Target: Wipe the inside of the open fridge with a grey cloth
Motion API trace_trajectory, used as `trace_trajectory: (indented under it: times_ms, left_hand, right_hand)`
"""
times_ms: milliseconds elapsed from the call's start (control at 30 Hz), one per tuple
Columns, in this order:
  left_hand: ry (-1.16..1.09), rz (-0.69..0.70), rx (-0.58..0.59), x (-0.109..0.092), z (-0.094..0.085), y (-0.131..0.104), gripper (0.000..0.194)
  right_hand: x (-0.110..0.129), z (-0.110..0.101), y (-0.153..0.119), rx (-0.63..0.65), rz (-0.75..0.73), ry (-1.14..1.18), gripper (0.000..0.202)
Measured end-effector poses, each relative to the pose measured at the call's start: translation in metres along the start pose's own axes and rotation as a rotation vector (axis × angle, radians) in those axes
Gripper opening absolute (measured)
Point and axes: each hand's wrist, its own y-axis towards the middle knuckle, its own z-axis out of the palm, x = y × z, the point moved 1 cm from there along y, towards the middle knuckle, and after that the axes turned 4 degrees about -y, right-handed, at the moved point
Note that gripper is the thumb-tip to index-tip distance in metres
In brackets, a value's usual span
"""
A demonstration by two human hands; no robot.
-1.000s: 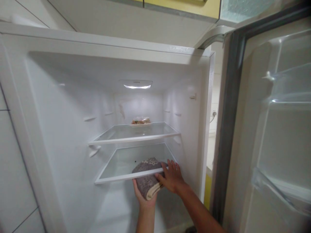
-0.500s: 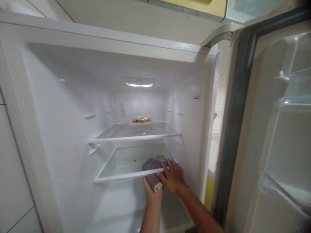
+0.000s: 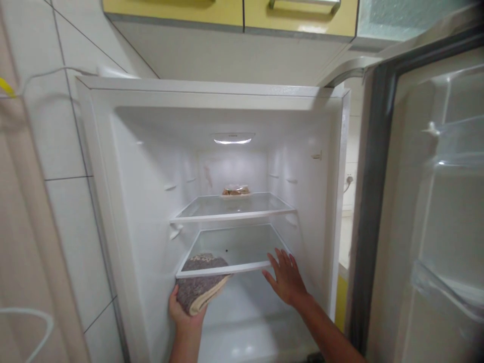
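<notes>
A folded grey-brown cloth (image 3: 202, 292) with a pale underside is held from below by my left hand (image 3: 184, 310), at the left of the lower glass shelf (image 3: 242, 247) in the fridge. Part of the cloth shows through the glass, beneath the shelf's white front edge. My right hand (image 3: 287, 277) is near the right end of that edge, fingers spread, holding nothing. Whether its fingertips touch the shelf I cannot tell. A small dark speck (image 3: 226, 250) shows on the lower shelf.
On the upper glass shelf (image 3: 234, 206) lies a packet of brownish food (image 3: 236, 190) in clear wrap. The fridge door (image 3: 378, 201) stands open at the right, with clear door racks. A lamp (image 3: 233, 138) glows on the ceiling. Yellow cupboards (image 3: 174, 12) hang above.
My left hand has carried the cloth from the shelf's right side to its left. The right hand has come off the cloth and spread its fingers. The view has shifted, showing more wall at left.
</notes>
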Motion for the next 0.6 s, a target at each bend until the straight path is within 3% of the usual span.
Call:
trace_trajectory:
  times_ms: [133, 233, 367, 500, 600]
  left_hand:
    - [0.101, 0.148, -0.19, 0.009, 0.01, -0.01, 0.039]
    - [0.126, 0.153, -0.198, 0.014, 0.019, -0.016, 0.039]
    - [0.185, 0.165, -0.177, 0.023, 0.018, -0.018, 0.038]
    - [0.14, 0.009, -0.113, 0.045, -0.002, -0.003, 0.03]
    - [0.089, -0.134, -0.081, 0.075, -0.017, 0.012, 0.028]
  right_hand:
    - [0.004, 0.012, -0.015, -0.137, 0.09, -0.04, 0.067]
    - [0.006, 0.026, -0.029, -0.259, 0.143, -0.049, 0.062]
    - [0.003, 0.04, -0.036, -0.316, 0.152, -0.022, 0.055]
    - [0.006, 0.052, -0.033, -0.371, 0.173, -0.015, 0.072]
    - [0.012, 0.061, -0.03, -0.423, 0.216, -0.01, 0.074]
